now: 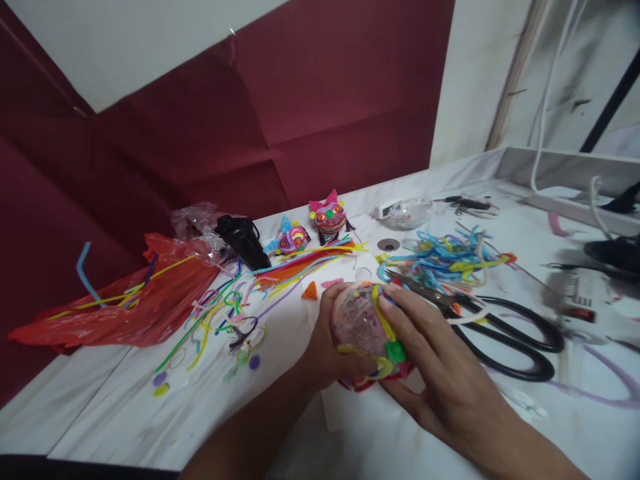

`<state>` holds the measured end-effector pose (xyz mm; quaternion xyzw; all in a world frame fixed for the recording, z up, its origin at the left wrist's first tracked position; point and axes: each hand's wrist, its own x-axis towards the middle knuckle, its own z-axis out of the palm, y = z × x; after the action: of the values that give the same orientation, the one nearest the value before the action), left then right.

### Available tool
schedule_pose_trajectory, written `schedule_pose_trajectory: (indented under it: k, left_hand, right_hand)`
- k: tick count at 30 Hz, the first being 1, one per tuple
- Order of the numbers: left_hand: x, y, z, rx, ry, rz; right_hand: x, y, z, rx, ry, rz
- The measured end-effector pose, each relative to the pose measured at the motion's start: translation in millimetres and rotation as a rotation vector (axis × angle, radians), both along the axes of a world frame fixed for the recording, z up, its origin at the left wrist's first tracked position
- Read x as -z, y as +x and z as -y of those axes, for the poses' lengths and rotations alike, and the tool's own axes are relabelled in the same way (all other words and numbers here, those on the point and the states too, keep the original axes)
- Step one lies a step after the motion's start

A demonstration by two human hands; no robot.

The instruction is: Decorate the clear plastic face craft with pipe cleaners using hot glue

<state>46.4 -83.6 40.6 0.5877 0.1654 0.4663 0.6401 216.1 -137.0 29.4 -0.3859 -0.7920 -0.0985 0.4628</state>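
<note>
Between my two hands is a round, see-through craft ball (357,317), trimmed with yellow, red and blue fuzzy strips and a green piece on its side. My left hand (327,343) wraps its left side, thumb across the front. On the right, the fingers of my right hand (435,360) press against its top and lower edge. My fingers hide part of the ball. Black-handled scissors (500,327) lie just right of my right hand. A small orange triangle (310,291) rests on the table beyond my left hand.
Two decorated animal figures, one with pink ears (330,217), one with a blue top (293,238), stand at the back. Fuzzy craft stems (450,257) are heaped right. A red plastic bag (150,293) and black object (244,239) lie left. A maroon sheet (340,93) covers the wall.
</note>
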Motion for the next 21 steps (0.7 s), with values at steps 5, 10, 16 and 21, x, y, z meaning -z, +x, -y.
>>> schedule_pose_trajectory:
  k: [5,10,16,21]
  left_hand:
    - [0.6,-0.1,-0.3,0.015,-0.003,0.034]
    - [-1.5,-0.7,0.9,0.044,-0.029,0.02]
    - [-4.9,0.7,2.1,0.059,-0.452,0.146]
    - [-3.3,5.2,1.3,-0.016,-0.547,0.143]
  right_hand:
    - [-2.1,-0.8,-1.1,0.012,0.008,0.005]
    - [0.7,-0.3,1.3,0.023,-0.016,-0.05]
    - [0.8,0.0,6.3,0.001,-0.034,-0.09]
    - [0.0,-1.1,6.1,0.0,-0.016,-0.089]
